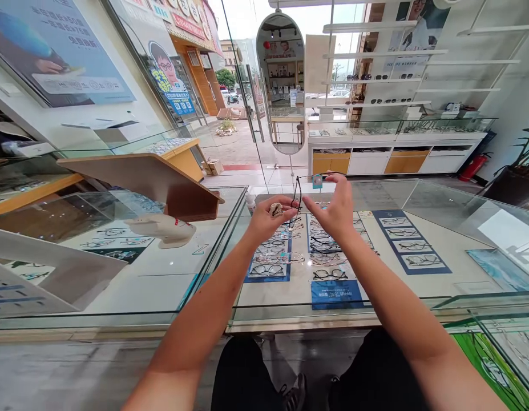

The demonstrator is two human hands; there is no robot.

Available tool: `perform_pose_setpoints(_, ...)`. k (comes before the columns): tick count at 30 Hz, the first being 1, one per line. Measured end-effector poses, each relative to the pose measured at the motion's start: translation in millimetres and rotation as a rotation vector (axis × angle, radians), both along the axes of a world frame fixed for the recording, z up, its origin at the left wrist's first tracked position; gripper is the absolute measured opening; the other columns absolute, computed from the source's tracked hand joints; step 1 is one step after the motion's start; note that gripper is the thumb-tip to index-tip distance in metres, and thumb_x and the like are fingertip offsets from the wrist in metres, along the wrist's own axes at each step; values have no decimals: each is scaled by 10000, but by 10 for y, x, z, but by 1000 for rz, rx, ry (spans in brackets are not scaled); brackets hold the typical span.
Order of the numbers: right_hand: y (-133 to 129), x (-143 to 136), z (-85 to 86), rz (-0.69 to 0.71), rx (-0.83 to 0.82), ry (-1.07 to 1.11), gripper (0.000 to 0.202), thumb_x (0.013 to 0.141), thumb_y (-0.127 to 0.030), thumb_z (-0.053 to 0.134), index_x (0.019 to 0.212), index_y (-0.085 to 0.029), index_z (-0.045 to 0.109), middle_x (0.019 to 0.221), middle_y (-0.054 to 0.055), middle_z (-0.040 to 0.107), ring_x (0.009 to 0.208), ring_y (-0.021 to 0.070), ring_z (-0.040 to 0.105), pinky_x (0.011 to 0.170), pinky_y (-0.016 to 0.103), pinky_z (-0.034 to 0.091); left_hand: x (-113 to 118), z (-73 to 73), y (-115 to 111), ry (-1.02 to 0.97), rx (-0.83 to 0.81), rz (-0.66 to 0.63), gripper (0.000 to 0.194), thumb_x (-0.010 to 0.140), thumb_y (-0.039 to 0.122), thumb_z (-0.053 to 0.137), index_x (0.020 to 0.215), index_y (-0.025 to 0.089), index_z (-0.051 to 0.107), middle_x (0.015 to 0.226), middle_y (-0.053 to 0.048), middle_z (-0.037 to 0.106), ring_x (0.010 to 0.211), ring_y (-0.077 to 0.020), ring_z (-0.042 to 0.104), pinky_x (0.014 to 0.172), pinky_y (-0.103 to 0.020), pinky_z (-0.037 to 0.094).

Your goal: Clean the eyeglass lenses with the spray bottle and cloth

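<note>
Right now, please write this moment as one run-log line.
left hand: glasses, crumpled cloth | right hand: at glasses' arm | tag: on glasses | counter: more pairs in rows

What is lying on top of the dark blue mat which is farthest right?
Four pairs of glasses lie in a column on the dark blue mat. Mat parts directly beneath their frames are covered.

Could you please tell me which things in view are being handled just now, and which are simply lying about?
In hand:
- dark-rimmed eyeglasses, in the left hand, right hand close by
- teal tag
- crumpled cloth, left hand

Lying about:
- displayed eyeglasses
- blue display card
- oval mirror
- fire extinguisher
</note>
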State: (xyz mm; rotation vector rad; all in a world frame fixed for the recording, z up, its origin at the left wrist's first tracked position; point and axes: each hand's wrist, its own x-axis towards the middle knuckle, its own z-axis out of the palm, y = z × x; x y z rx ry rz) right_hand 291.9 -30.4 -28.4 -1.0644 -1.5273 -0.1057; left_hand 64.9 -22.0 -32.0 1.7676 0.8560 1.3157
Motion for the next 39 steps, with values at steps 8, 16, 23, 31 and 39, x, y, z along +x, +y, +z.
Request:
perform_pose_setpoints(8, -3, -109, -92, -54, -49, -125, 630, 987, -597, 734, 1472, -247, 535, 1617, 239, 562, 1566, 439, 510, 1241, 680, 491, 46, -52, -19, 17, 37, 29, 481, 816, 610, 977, 1080, 219, 883, 1061, -111, 866, 970, -265, 806, 841, -378, 679)
perform_pose_setpoints(16, -4, -53, -92, -85, -123, -251, 709, 902, -266, 664, 1590, -225, 498, 1666, 210, 551, 1554, 425, 497, 1265, 630, 448, 74, -81, 4, -29, -14, -32, 417, 814, 544, 996, 1001, 211, 828, 1065, -97, 853, 969, -236, 787, 849, -359, 664)
perform_pose_setpoints(23, -13, -48, -81, -66, -157, -268, 605, 822, -133, 599, 1420, -213, 642, 1613, 185, 625, 1501, 407, 535, 1255, 611, 421, 0, -42, 77, -201, -46, 13, 453, 786, 535, 1025, 976, 207, 778, 1123, -92, 855, 1013, -234, 817, 942, -374, 662)
perform_pose_setpoints(31, -2, -56, -112, 21, -244, -290, 658, 780, -113, 633, 1433, -190, 666, 1552, 221, 653, 1460, 431, 557, 1243, 660, 431, -8, 25, 56, -269, -25, 48, 535, 727, 589, 1049, 952, 206, 751, 1098, -92, 842, 1006, -248, 828, 929, -386, 664)
perform_pose_setpoints(39, -132, -149, -4, 373, -260, -48, 341, 1049, -514, 710, 1278, -296, 839, 1394, 116, 785, 1397, 345, 667, 1248, 590, 508, 23, 30, -20, -124, 95, 30, 480, 792, 587, 1017, 989, 199, 815, 1259, -114, 749, 1033, -239, 787, 942, -401, 677)
